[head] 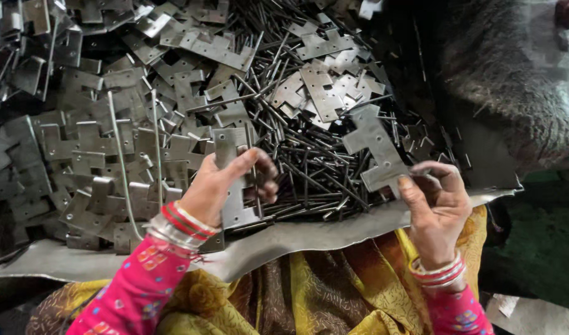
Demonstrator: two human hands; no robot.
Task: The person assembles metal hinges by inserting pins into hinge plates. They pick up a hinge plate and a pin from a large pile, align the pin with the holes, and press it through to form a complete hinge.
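Left fingers (pixel 259 170) are clamped round a hinge leaf (pixel 231 177), thumb over its face, leaf upright w/ a thin pin (pixel 254 186) alongside, likely to keep knuckles lined up. Left hand (pixel 225 186) sits over the sheet-metal tray (pixel 334 232) edge. Right fingers (pixel 433 170) pinch a second hinge leaf (pixel 374 146) at its lower end, leaf tilted up-left, clear of the pile. Right hand (pixel 436 211) is at tray's near rim. Beyond, I note loose pins (pixel 309 167) heaped mid-tray and stacked leaves (pixel 80 149) on the left.
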